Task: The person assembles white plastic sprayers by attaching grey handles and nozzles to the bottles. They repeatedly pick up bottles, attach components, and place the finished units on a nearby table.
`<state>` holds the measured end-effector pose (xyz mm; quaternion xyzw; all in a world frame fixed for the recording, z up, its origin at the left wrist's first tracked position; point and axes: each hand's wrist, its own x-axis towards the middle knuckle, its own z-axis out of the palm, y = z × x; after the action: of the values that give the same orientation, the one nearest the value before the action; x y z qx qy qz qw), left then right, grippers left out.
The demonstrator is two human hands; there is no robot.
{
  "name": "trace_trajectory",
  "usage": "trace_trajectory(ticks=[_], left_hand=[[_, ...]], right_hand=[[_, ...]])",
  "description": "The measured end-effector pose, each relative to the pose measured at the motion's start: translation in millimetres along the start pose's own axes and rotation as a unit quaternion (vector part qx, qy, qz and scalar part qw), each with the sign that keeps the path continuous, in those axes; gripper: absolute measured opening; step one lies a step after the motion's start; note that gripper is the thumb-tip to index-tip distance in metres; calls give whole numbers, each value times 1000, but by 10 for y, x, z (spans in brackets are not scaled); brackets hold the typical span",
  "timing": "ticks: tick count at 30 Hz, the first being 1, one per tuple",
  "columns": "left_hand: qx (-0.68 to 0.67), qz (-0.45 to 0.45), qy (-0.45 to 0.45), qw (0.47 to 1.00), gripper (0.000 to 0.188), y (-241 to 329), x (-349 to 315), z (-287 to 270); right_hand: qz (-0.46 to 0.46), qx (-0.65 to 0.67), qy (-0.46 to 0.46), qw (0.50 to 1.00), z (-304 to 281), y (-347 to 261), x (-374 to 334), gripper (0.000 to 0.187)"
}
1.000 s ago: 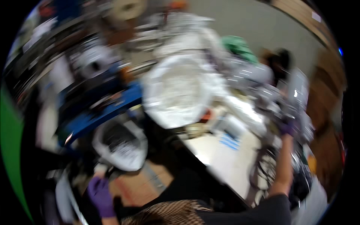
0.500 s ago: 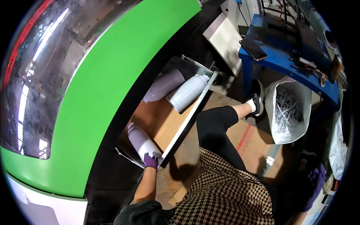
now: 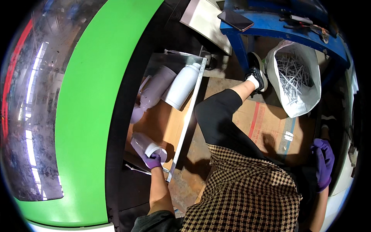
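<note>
The purple-gloved fingers of our left hand (image 3: 153, 161) are bent around the open end of a pale bottle (image 3: 141, 143), and we see that they grip it. This bottle is inside a box (image 3: 188, 117) with a metal edge; from the fingers its body goes away from us and a little to the left. Beyond these fingers, in the same box, lie two other bottles: a white bottle (image 3: 182, 87) near the metal edge, and a greyish bottle (image 3: 157, 87) just to the left of it. A rounded pale piece (image 3: 136, 114) is nearer to the fingers; what it is exactly, we cannot tell. Left of the fingers stands a green machine cover (image 3: 87, 100).

The fingers of our right hand (image 3: 323, 164), also in a purple glove, are loosely bent, well apart from the box; we cannot tell if they are closed. Beyond them and somewhat to the left is a white sack (image 3: 309, 103) with thin strips (image 3: 288, 75). Farther from these fingers, a blue bench (image 3: 264, 23) carries a dark phone (image 3: 235, 20).
</note>
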<state>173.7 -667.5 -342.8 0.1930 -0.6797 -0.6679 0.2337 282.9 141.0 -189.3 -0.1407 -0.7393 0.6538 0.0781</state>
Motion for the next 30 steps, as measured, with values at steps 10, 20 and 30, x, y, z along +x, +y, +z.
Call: trace_trajectory(ticks=[10, 20, 30], left_hand=[[-64, -33, -201, 977, 59, 2124, -1897, 2789], [153, 7, -553, 819, 84, 1199, -2078, 4619], [120, 396, -630, 658, 107, 1333, -3313, 5426]], right_hand=[[-50, 78, 9, 996, 35, 166, 55, 55], [-226, 112, 261, 932, -402, -260, 128, 80], [-160, 60, 218, 961, 614, 25, 21, 101]])
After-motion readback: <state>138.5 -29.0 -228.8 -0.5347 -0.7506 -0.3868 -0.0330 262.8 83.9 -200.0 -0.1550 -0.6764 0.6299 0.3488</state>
